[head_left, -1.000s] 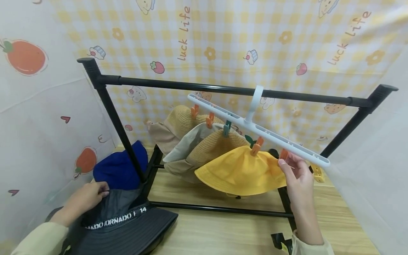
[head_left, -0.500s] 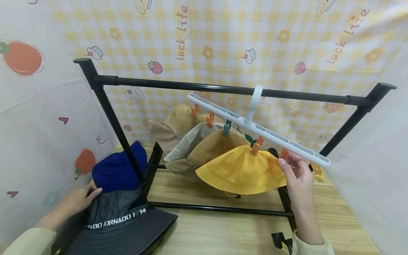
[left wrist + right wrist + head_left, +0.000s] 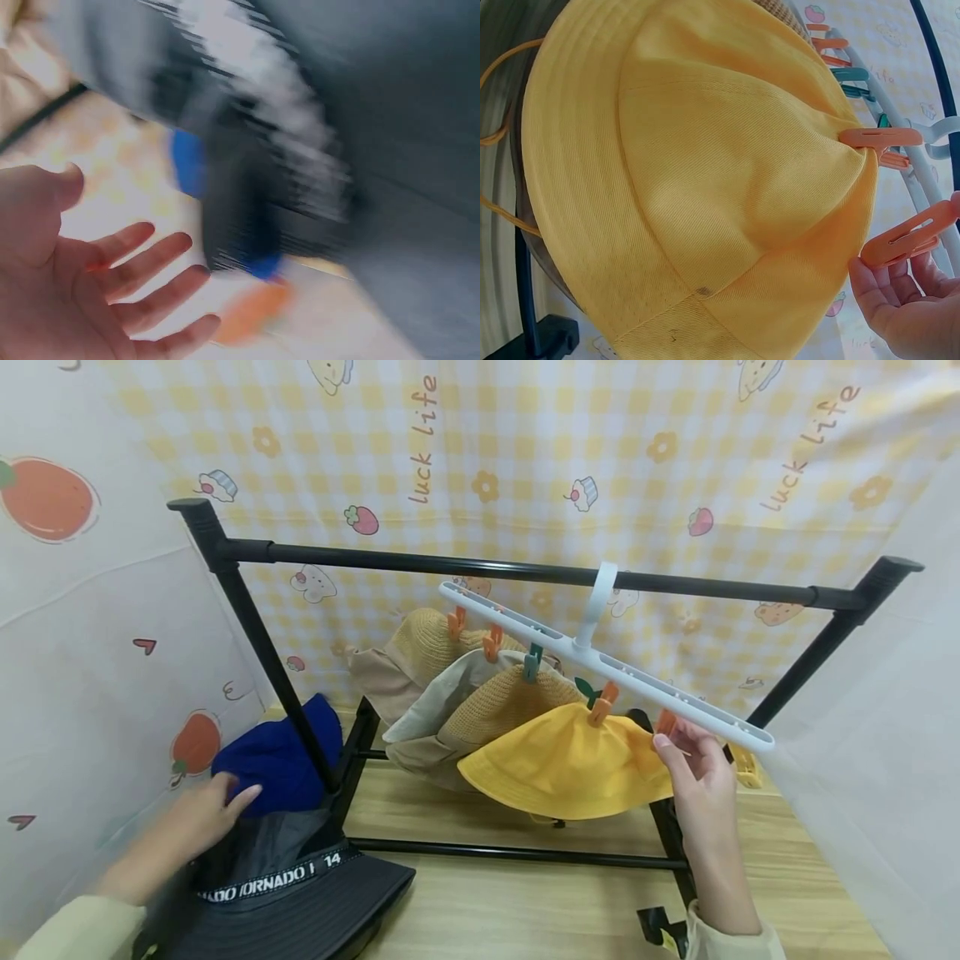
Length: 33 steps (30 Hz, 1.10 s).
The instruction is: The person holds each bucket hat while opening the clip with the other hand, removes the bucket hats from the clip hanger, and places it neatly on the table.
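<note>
My right hand (image 3: 705, 789) pinches an orange clothespin (image 3: 904, 238) near the right end of a pale blue hanger (image 3: 678, 700). Beside it, a yellow bucket hat (image 3: 573, 760) hangs from another orange clothespin (image 3: 603, 703). Its crown edge lies close to my fingers. My left hand (image 3: 191, 818), blurred by motion, is over the black bucket hat (image 3: 300, 893) with white lettering, near a blue hat (image 3: 281, 760). In the left wrist view its fingers (image 3: 157, 266) are spread, with nothing in them. Whether it touches the blue hat cannot be told.
The hanger hooks over a black rack's top bar (image 3: 420, 560). Straw hats (image 3: 513, 706) and a pale grey hat (image 3: 442, 693) hang from its other clips. A lower rack bar (image 3: 517, 852) crosses the wooden table (image 3: 525, 910). A patterned curtain (image 3: 517, 443) stands behind.
My left hand has let go of the black hat's crown, drawn back to the left, then risen toward the blue hat. The right hand keeps its place at the clothespin.
</note>
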Each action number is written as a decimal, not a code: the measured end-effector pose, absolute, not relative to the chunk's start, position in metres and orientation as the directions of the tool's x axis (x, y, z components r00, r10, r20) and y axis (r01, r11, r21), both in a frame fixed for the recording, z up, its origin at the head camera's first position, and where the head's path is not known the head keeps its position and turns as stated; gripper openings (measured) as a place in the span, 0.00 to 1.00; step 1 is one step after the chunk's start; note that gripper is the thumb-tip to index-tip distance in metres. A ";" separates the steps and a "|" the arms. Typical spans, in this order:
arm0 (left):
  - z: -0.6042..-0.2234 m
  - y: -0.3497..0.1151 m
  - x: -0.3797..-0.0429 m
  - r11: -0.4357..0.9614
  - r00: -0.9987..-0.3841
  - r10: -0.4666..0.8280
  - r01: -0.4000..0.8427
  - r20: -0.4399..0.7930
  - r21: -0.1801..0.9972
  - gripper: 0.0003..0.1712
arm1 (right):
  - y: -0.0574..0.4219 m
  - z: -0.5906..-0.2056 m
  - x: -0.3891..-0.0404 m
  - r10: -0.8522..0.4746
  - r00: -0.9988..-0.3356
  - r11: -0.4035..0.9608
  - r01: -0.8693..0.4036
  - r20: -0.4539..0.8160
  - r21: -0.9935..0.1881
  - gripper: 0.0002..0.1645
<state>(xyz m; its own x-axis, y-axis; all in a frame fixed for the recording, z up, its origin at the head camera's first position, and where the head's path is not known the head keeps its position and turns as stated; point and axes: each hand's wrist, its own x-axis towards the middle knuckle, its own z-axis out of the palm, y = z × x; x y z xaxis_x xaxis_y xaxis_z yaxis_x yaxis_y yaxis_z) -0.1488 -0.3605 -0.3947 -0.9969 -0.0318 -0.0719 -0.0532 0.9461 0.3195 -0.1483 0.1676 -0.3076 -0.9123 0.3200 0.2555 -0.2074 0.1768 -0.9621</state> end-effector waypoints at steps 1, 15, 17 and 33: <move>-0.387 -0.348 -0.149 0.949 -1.000 -0.018 -0.021 -0.011 0.315 0.37 | 0.167 -0.308 -0.148 0.319 -0.913 0.174 -0.208 0.255 -0.962 0.20; -0.312 -0.173 -0.159 0.809 -0.853 0.312 0.470 0.419 0.353 0.15 | 0.168 -0.308 -0.147 0.320 -0.918 0.172 -0.188 0.235 -0.967 0.18; -0.309 -0.152 -0.163 0.764 -0.816 0.355 0.535 0.456 0.361 0.15 | 0.168 -0.309 -0.148 0.317 -0.920 0.176 -0.183 0.231 -0.967 0.18; -0.309 -0.052 -0.203 0.604 -0.729 0.458 0.675 0.509 0.424 0.17 | 0.165 -0.309 -0.147 0.320 -0.913 0.177 -0.205 0.253 -0.963 0.18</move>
<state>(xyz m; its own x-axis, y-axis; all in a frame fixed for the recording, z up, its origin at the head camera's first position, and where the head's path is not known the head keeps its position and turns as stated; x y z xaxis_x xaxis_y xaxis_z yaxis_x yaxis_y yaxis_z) -0.2033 -0.0518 -0.3089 -0.7290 0.4578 0.5089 0.6751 0.6037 0.4240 -0.1471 0.1654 -0.3094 -0.9130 0.3196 0.2534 -0.2050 0.1775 -0.9625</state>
